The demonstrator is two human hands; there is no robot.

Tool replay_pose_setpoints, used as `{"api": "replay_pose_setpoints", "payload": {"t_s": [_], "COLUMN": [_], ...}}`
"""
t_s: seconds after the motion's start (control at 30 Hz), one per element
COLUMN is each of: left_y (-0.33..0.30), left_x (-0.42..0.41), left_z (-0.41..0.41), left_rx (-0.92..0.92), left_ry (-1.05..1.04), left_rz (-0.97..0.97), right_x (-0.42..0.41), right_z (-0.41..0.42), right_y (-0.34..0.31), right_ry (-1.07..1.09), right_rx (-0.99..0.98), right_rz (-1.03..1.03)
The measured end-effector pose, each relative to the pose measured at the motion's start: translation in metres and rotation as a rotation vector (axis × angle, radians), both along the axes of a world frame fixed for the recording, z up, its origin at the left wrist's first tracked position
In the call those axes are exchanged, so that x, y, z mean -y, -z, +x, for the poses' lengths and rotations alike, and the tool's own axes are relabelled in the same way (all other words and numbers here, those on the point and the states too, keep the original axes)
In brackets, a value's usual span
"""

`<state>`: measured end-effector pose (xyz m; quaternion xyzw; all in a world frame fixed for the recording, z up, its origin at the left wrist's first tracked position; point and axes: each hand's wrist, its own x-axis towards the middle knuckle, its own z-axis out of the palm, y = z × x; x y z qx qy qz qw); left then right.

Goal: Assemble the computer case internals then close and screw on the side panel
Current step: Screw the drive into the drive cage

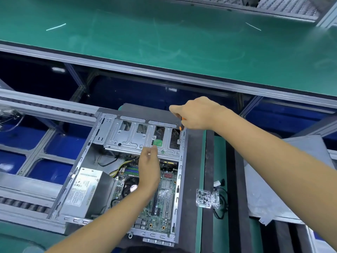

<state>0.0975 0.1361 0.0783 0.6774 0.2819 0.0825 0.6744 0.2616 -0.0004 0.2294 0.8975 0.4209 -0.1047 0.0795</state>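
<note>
Case (182, 179): lies open at bench's near edge
Right hand (196, 114): screwdriver (180, 127) gripped over drive cage (138, 139)
Left hand (148, 168): relaxed, nothing held
Panel (291, 179): not fitted, screws pending

The computer case (116, 161) lay on its side, open face up. A silver drive cage (142, 137) spanned its far end. The green motherboard (164, 194) occupied the near right portion, and the power supply (85, 189), bearing a white label, sat at near left. The grey side panel (284, 179) lay flat, well apart to the right. A screwdriver (181, 125) with an orange handle stood upright at the cage's far right corner.
</note>
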Motion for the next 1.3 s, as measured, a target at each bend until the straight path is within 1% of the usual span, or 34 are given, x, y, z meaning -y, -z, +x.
{"api": "replay_pose_setpoints", "payload": {"t_s": [0.07, 0.13, 0.2, 0.27, 0.37, 0.43, 0.57, 0.7, 0.8, 0.97, 1.1, 1.2, 1.3], "left_y": [0.013, 0.024, 0.033, 0.04, 0.05, 0.058, 0.067, 0.071, 0.074, 0.082, 0.086, 0.085, 0.084], "left_x": [0.003, 0.004, 0.001, -0.001, -0.001, -0.002, -0.001, -0.003, -0.002, -0.003, -0.002, -0.001, -0.003], "left_z": [-0.012, -0.015, -0.013, -0.005, 0.004, 0.006, 0.011, 0.012, 0.011, 0.015, 0.014, 0.015, 0.016], "left_rx": [-0.148, -0.247, -0.289, -0.27, -0.24, -0.24, -0.234, -0.224, -0.194, -0.175, -0.152, -0.132, -0.134], "left_ry": [-0.066, -0.006, 0.091, 0.191, 0.359, 0.429, 0.472, 0.562, 0.57, 0.539, 0.518, 0.554, 0.576], "left_rz": [-0.09, -0.293, -0.497, -0.616, -0.667, -0.654, -0.677, -0.613, -0.622, -0.811, -0.948, -0.961, -0.947], "right_x": [-0.002, -0.002, -0.004, -0.007, -0.009, -0.009, -0.007, -0.009, -0.011, -0.01, -0.01, -0.012, -0.014], "right_z": [0.0, 0.001, 0.001, 0.0, -0.001, -0.003, -0.003, -0.003, -0.005, -0.007, -0.006, -0.006, -0.004], "right_y": [0.0, -0.002, -0.003, -0.006, -0.008, -0.007, -0.006, -0.005, -0.002, -0.001, -0.003, -0.004, -0.003], "right_ry": [0.015, 0.021, 0.015, 0.009, -0.001, -0.004, -0.025, -0.035, -0.049, -0.055, -0.093, -0.131, -0.111], "right_rx": [-0.021, -0.032, -0.038, -0.027, -0.004, -0.004, -0.005, -0.036, -0.039, -0.057, -0.019, 0.0, 0.016], "right_rz": [0.002, 0.001, 0.001, -0.007, -0.02, -0.03, -0.047, -0.011, 0.016, 0.034, 0.053, 0.035, -0.016]}}
